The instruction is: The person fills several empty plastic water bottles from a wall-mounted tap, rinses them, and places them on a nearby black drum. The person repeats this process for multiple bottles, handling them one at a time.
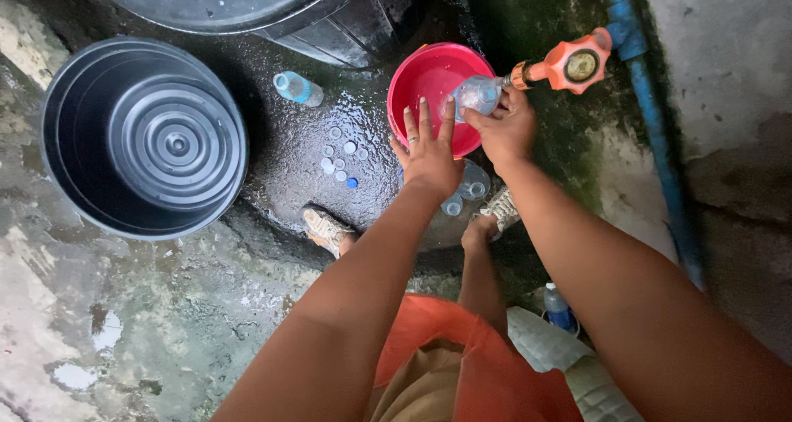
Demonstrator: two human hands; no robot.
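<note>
One large round black plastic tub [144,137] sat far left on the wet concrete. Right of it lay a small clear plastic bottle with a blue cap [297,88], then a scatter of loose white and blue bottle caps [338,154].

The left hand [429,154] was palm down, fingers straight and slightly spread, over the near rim of the round red plastic basin [433,84]. It gripped nothing visible. More clear empty bottles [470,183] lay on the ground just beneath it.

The right hand [507,129] was wrapped around the clear plastic bottle at the spout [478,96], pressing its mouth against the orange plastic tap [577,63], above the basin's right edge. The tap came off a blue pipe [652,141] running down the mossy wall.

Judged step: bottle at the spout for rinsing or filling; whether water ran, couldn't tell. Next move would call for a firm grip on the wet bottle, with its mouth kept lined up on the spout.
</note>
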